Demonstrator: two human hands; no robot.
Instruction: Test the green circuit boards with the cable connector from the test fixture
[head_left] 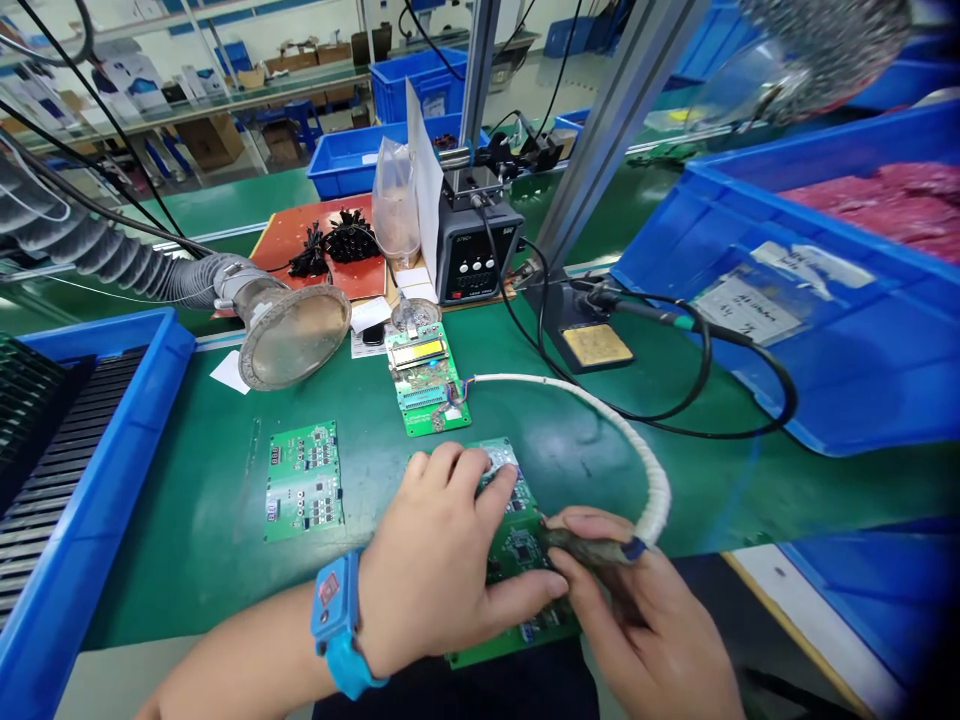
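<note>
Taking the landmark board (521, 545) as reference, the paired panel (304, 480) lies well to its left and the display board (420, 400) just beyond its far end, while my left hand (435, 560) spans its left side, fingers loosely spread and thumb reaching across; whether they grip an edge I cannot tell. The landmark board's long axis runs away from me. At its right edge, my nearer right hand (652, 610) pinches the dark grip (589, 548) crosswise, tip leftward, contact unclear, with the white-wrapped cable (657, 490) arching beyond.
</note>
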